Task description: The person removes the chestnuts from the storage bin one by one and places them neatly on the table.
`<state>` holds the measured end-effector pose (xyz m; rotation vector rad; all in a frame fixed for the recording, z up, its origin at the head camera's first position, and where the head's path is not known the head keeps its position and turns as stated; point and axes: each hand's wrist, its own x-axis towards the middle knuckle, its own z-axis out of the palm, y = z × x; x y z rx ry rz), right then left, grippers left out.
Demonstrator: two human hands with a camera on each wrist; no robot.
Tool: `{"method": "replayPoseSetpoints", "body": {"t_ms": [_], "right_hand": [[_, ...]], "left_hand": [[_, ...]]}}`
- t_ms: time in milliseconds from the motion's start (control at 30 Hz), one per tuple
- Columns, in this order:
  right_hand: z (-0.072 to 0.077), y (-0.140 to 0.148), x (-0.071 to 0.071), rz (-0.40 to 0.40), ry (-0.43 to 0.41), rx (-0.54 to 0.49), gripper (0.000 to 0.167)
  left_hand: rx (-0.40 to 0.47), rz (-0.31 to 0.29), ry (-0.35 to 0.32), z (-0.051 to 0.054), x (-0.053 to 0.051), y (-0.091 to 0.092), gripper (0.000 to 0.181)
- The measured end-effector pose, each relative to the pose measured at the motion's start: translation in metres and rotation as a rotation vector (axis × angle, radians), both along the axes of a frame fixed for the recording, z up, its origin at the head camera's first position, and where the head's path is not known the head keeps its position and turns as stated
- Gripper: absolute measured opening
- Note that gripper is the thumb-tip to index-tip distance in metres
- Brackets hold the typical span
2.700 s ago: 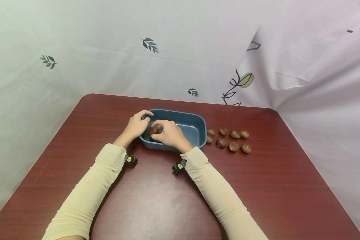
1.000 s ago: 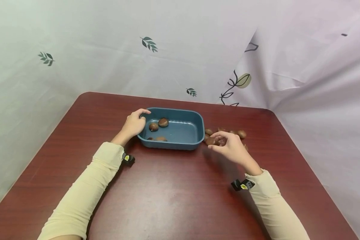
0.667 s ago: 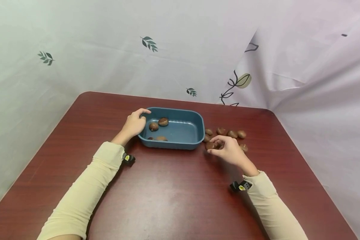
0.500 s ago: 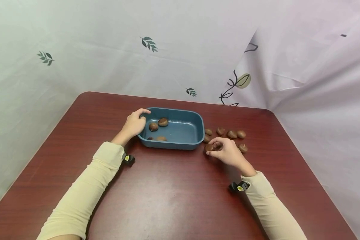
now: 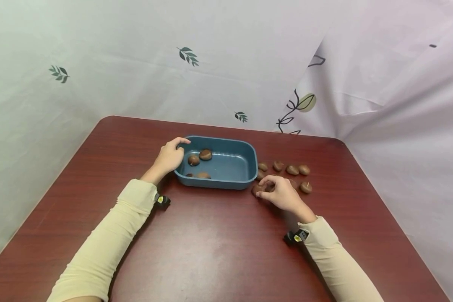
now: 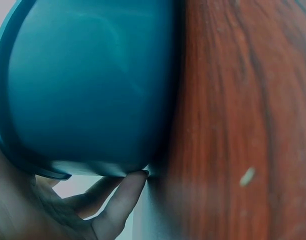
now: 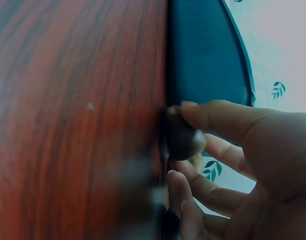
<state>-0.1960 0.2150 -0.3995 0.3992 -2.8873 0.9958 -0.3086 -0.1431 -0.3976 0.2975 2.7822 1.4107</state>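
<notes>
A blue rectangular plastic container (image 5: 226, 183) stands on the table, with several brown chestnuts (image 5: 205, 154) lying towards its left end. My left hand (image 5: 168, 156) grips that left end, and the left wrist view shows fingers (image 6: 124, 200) against the outer wall. Just off the container's front right corner, my right hand (image 5: 283, 195) pinches a chestnut (image 5: 258, 190) between thumb and fingers, low at the tabletop. The right wrist view shows this dark chestnut (image 7: 183, 140) close up. Behind and beside the right hand lie several more chestnuts (image 5: 292, 170), some partly hidden by it.
The reddish-brown wooden table (image 5: 196, 243) has rounded far corners. A pale cloth (image 5: 136, 54) with leaf prints hangs behind and along both sides. Each wrist wears a black strap with a small camera (image 5: 162, 200).
My right hand has left a chestnut in the container and moved right to the loose ones. Lately it has drawn one chestnut slightly left and towards me. The left hand stays put.
</notes>
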Motion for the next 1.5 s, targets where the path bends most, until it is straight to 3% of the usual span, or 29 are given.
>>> {"method": "replayPoseSetpoints", "body": {"t_ms": [267,533,733,900,1100,1500], "right_hand": [[0.003,-0.002,-0.001,-0.013,-0.004,0.006,0.019],[0.036,-0.012,-0.003,-0.056,0.084,-0.024,0.017],[0.059,-0.040,-0.012,-0.001,0.135,-0.077,0.017],[0.060,-0.069,-0.024,0.109,0.113,-0.097,0.019],[0.049,-0.099,-0.044,0.264,-0.002,-0.078,0.026],[0.023,-0.134,-0.082,0.410,-0.280,-0.055,0.034]], "left_hand": [[0.011,-0.002,-0.009,0.001,0.001,0.000,0.045],[0.007,-0.001,-0.004,0.000,-0.001,0.000,0.045],[0.001,0.009,-0.005,0.001,-0.001,-0.002,0.046],[0.003,0.005,-0.002,0.000,0.000,-0.002,0.045],[0.003,0.000,-0.004,0.000,0.001,0.001,0.045],[-0.015,0.011,0.001,0.001,-0.001,0.002,0.045]]}}
